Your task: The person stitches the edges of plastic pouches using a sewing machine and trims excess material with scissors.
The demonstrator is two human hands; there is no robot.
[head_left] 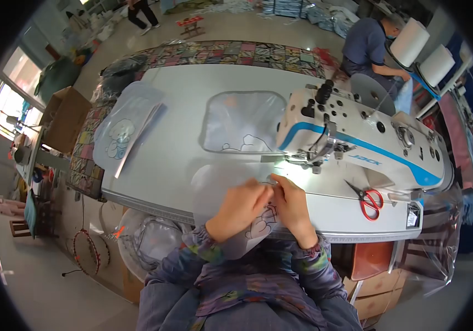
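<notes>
While both hands work at the table's near edge, at about six o'clock from the sewing machine (352,143), the piece in hand is a clear plastic sheet printed with a cartoon outline (258,220). It lies flat, partly over the table edge, just short of the needle area, which sits at roughly one o'clock from the hands.

Progress, as judged: a similar printed piece (243,122) lies at twelve o'clock beyond the hands, and a stack of like pieces (123,132) rests at ten o'clock on the white table (181,83). Which of these are finished cannot be told. The held sheet appears not yet under the presser foot, so its stitching looks undone.

Left hand (242,208): fingers curled nearly closed, pinching the sheet's top edge. Right hand (290,204): likewise curled, fingertips meeting the left hand's on the same edge.

Red-handled scissors (370,199) lie untouched at three o'clock. Another person (371,47) sits behind the machine, well apart.
</notes>
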